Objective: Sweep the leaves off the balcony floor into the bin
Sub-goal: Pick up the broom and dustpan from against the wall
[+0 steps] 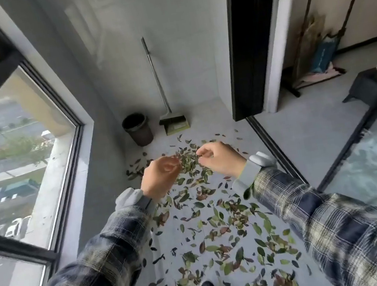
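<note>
Grey floor (208,119), window (8,148) at 9 o'clock; bin (138,130), broom (160,85) at 12. Leaves (190,165) green-brown, scattered. Left hand (160,177), right hand (220,160) loosely curled, empty.

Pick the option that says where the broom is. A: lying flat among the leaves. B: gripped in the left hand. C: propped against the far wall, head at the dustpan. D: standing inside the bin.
C: the broom leans upright on the far wall, its head at the dustpan, beside the bin.
</note>
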`<act>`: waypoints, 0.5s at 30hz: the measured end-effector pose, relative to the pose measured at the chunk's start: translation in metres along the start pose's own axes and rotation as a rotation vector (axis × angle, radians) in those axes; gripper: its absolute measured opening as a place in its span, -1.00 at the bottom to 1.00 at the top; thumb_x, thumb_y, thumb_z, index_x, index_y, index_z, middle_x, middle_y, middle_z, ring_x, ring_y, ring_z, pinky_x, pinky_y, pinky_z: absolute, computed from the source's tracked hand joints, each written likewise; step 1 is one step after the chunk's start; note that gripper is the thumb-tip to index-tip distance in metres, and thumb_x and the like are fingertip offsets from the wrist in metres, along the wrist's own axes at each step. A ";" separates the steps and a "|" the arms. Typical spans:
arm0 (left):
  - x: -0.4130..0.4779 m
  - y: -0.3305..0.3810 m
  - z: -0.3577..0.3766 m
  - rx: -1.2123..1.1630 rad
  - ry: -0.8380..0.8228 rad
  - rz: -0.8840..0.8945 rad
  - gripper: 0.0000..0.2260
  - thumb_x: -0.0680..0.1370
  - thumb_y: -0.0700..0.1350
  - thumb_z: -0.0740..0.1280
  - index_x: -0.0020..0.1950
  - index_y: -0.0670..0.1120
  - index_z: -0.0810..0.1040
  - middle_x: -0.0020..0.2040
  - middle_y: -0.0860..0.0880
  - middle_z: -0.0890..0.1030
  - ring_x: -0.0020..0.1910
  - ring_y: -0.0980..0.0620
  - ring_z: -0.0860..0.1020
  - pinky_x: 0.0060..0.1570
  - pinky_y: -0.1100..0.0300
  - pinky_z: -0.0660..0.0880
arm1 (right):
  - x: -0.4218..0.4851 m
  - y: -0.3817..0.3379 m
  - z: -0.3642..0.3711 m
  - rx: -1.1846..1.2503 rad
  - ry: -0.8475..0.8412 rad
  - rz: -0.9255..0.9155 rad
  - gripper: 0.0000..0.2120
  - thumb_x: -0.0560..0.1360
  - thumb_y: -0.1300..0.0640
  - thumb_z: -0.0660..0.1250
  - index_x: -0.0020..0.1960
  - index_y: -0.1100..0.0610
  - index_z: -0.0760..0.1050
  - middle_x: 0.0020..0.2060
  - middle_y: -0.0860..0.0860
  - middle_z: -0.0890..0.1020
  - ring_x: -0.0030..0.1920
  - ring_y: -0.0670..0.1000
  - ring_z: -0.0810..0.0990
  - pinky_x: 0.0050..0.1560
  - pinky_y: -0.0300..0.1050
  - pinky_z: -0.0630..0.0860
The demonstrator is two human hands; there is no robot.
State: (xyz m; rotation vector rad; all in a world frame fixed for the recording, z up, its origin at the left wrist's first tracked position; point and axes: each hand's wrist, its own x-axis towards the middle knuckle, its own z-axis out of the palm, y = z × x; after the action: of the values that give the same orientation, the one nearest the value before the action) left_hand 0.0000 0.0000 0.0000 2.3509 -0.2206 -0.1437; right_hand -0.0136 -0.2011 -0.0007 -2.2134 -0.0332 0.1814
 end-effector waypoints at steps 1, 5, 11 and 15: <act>0.010 -0.004 -0.003 0.011 -0.001 -0.006 -0.82 0.57 -0.07 0.39 0.14 -0.05 0.65 0.08 0.07 0.65 -0.08 0.22 0.59 -0.19 0.52 0.46 | 0.010 -0.002 0.002 0.011 -0.010 0.004 -0.71 0.58 0.13 0.32 0.28 0.16 0.57 0.18 0.03 0.63 0.11 -0.10 0.52 0.06 -0.27 0.36; 0.061 -0.023 -0.011 0.067 -0.005 -0.031 -0.87 0.56 -0.13 0.38 0.08 0.01 0.66 0.00 0.09 0.67 -0.12 0.25 0.59 -0.05 0.33 0.51 | 0.061 0.000 0.008 -0.035 -0.031 0.007 -0.71 0.56 0.12 0.33 0.27 0.13 0.57 0.13 0.04 0.64 0.14 0.01 0.59 0.11 -0.17 0.47; 0.195 -0.069 -0.022 0.188 -0.123 -0.058 -0.87 0.55 -0.06 0.41 0.08 0.06 0.66 0.06 0.05 0.68 -0.10 0.13 0.61 0.09 0.17 0.57 | 0.190 0.001 -0.003 -0.145 -0.104 0.085 -0.72 0.56 0.09 0.34 0.26 0.10 0.57 0.19 0.03 0.63 0.22 0.03 0.57 0.15 -0.18 0.44; 0.283 -0.075 -0.039 0.157 -0.122 -0.100 -0.86 0.55 -0.03 0.37 0.08 0.06 0.66 0.01 0.03 0.67 -0.18 0.12 0.59 -0.11 0.26 0.49 | 0.272 -0.009 -0.021 -0.163 -0.070 0.128 -0.74 0.57 0.09 0.32 0.24 0.10 0.57 0.17 0.05 0.62 0.21 0.05 0.58 0.16 -0.15 0.44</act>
State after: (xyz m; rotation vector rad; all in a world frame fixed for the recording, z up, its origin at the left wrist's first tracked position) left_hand 0.2926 0.0220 -0.0358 2.5132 -0.1790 -0.3296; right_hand 0.2584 -0.1885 -0.0133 -2.3724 0.0573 0.3376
